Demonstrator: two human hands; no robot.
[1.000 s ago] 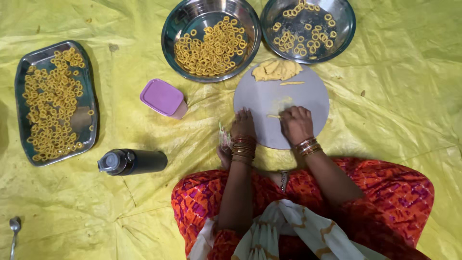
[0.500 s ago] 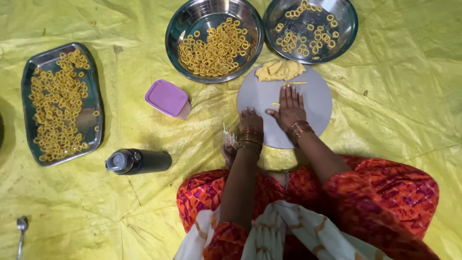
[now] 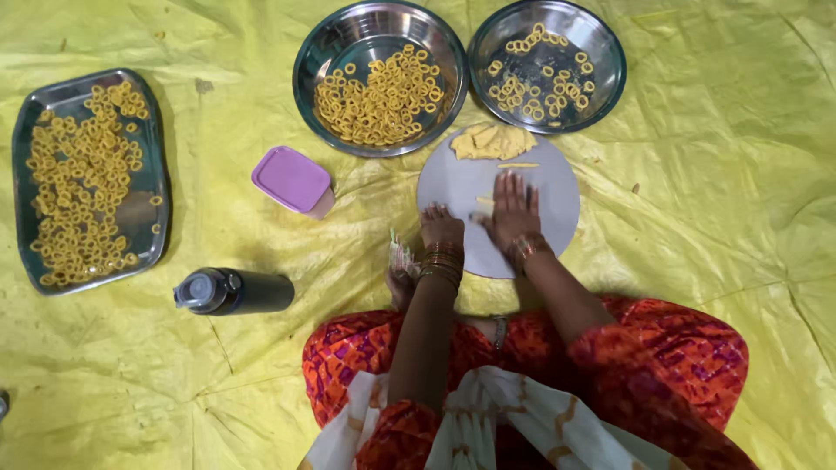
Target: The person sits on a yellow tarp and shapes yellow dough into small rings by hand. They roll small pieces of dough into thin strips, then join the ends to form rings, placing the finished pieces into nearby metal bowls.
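She sits cross-legged on the yellow sheet (image 3: 714, 174) spread over the floor, with the round grey board (image 3: 557, 187) right in front of her knees; everything else is set around that board. Her right hand (image 3: 514, 209) lies flat on the board, fingers spread wide and holding nothing, the palm pressing on a thin strip of yellow dough (image 3: 484, 200) near the board's middle. Her left hand (image 3: 441, 228) rests at the board's near-left edge, fingers loosely curled, with nothing gripped that I can see. A pile of cut dough pieces (image 3: 492, 141) sits at the far edge of the board, a loose strip (image 3: 518, 164) just beside it. Beyond the board stand two steel bowls of rings (image 3: 380, 78) (image 3: 547, 65); well to its left are a purple-lidded box (image 3: 293, 180), a dark bottle (image 3: 233, 292) and a steel tray of rings (image 3: 85, 178). To roll well, I'd judge, she wants light, even pressure so the strip stays uniform.
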